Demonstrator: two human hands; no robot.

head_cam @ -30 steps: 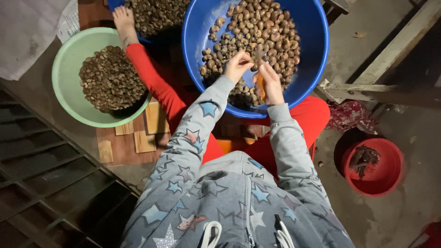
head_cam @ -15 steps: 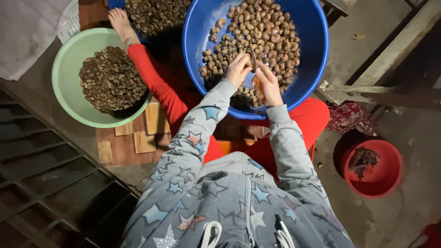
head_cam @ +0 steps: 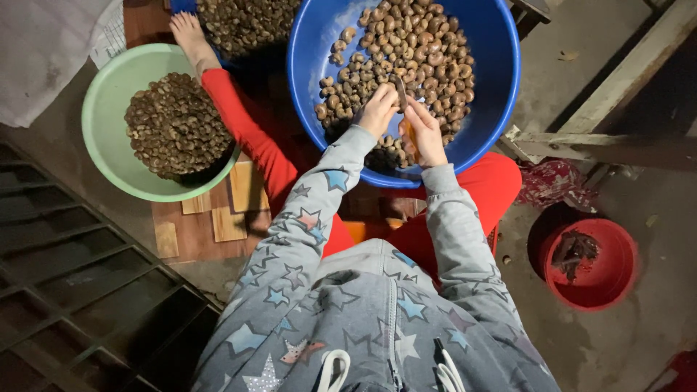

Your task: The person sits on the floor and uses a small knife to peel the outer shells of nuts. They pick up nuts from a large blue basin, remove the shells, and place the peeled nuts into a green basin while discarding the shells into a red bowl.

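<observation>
My left hand [head_cam: 377, 110] and my right hand [head_cam: 425, 134] meet over a big blue basin [head_cam: 501, 94] full of brown nuts [head_cam: 421, 51]. The right hand grips a small knife with an orange handle [head_cam: 408, 127], its blade pointing up between the hands. My left hand's fingers are closed on a nut pressed against the blade; the nut itself is hidden. Both arms wear grey sleeves with stars. My legs in red trousers stretch under the basin, with a bare foot [head_cam: 187, 33] at the top left.
A light green bowl [head_cam: 102, 131] of dark shells stands at the left on a wooden board [head_cam: 196, 232]. Another blue tub of shells [head_cam: 247, 22] is at the top. At the right sits a small red bucket [head_cam: 606, 272]; metal grating lies at the lower left.
The hands have drawn closer together over the blue basin, and the knife blade now stands upright between them. The bowls have not moved.
</observation>
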